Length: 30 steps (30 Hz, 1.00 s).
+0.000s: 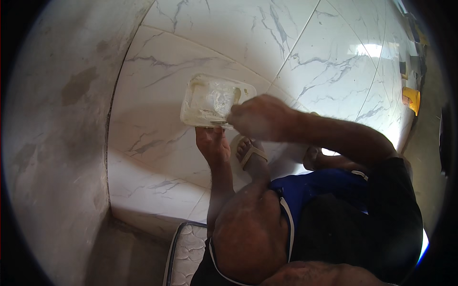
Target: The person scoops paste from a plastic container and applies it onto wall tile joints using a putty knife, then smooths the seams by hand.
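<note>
your left hand (pixel 213 144): grasping plastic tub (pixel 185 106) by near side | tub: over tiles (pixel 152 112), beyond your foot (pixel 256 158) | right hand (pixel 261 118): at near-right corner — can't tell what's gripped | tip: tub level — brace left, short gentle right-hand moves

The near edge of the white plastic tray (pixel 186 107) is gripped by the left hand (pixel 212 143), with the left forearm (pixel 221 181) raised straight below it. The right hand (pixel 260 117) is curled closed at the tray's near right corner, the right forearm (pixel 338 135) being stretched leftward. The left knee (pixel 248 233) is bent below the tray.
</note>
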Each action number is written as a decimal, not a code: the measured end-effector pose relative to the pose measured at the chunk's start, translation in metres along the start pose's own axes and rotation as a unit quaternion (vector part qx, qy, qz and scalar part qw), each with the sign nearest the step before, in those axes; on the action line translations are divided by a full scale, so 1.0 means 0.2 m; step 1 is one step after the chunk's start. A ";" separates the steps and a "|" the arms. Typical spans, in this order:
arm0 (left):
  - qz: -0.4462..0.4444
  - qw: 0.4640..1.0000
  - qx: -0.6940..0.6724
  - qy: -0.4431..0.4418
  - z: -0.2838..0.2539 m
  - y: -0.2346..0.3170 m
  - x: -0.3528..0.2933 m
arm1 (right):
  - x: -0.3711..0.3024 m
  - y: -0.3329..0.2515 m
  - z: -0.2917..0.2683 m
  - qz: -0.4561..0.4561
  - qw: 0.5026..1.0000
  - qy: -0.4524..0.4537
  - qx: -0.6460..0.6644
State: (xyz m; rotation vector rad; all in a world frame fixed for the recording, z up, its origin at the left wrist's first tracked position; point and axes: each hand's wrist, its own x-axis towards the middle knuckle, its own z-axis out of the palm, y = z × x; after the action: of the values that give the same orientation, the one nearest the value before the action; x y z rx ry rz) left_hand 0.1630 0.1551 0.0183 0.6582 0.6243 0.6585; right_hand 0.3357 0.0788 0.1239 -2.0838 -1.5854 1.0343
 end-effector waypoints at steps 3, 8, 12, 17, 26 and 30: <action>-0.011 1.000 -0.020 -0.008 -0.04 -0.01 0.00 | 0.01 0.06 0.00 -0.046 0.995 0.017 -0.084; 0.000 0.999 0.048 -0.001 -0.10 -0.01 0.05 | 0.04 0.12 -0.05 -0.034 0.998 -0.019 -0.040; 0.010 0.996 0.082 0.022 -0.19 0.04 0.10 | 0.03 0.30 -0.11 0.020 0.978 0.007 0.210; -0.004 0.999 0.028 0.029 -0.50 0.15 0.21 | 0.03 0.46 -0.15 0.203 0.875 -0.002 0.439; 0.013 0.998 -0.017 0.066 -0.77 0.23 0.44 | 0.24 0.72 -0.25 0.268 0.856 0.022 0.441; 0.013 0.997 -0.011 0.077 -0.77 0.19 0.47 | 0.41 0.81 -0.31 0.191 0.934 0.056 0.297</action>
State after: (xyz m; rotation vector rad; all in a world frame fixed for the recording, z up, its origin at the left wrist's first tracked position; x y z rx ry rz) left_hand 0.1013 0.2977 -0.0805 0.6005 0.7521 0.7451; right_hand 0.5013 0.1112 0.0349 -1.9885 -0.6876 1.2916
